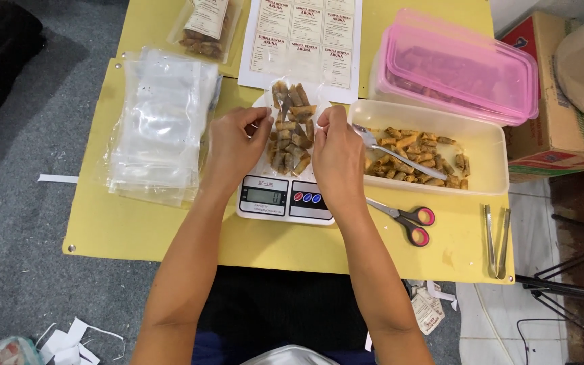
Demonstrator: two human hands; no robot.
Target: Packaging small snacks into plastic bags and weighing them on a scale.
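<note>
both my forearms reach straight out from under the camera and meet over the little white kitchen scale (285,198). my left hand (234,145) pinches the left edge of a clear pouch of fried rolls (290,128), thumb and fingers closed tight on the plastic. my right hand (336,152) grips the pouch's right edge the same way, knuckles up, wrist bent slightly inward. the pouch lies on the scale's platform between my hands, its mouth pointing away from me.

to my left sits a tall stack of empty clear pouches (160,122), sliding a bit over the yellow table (143,230). at the far edge lies one filled pouch with a pale label (207,27), and beside it a white sheet of rectangular labels (305,37) in rows. to my right is a clear tub of more rolls (434,152) with a metal spoon (390,149) in it, and behind it a pink lidded box (461,64). red-handled scissors (407,220) and metal tongs (496,240) lie near the table's front edge.
</note>
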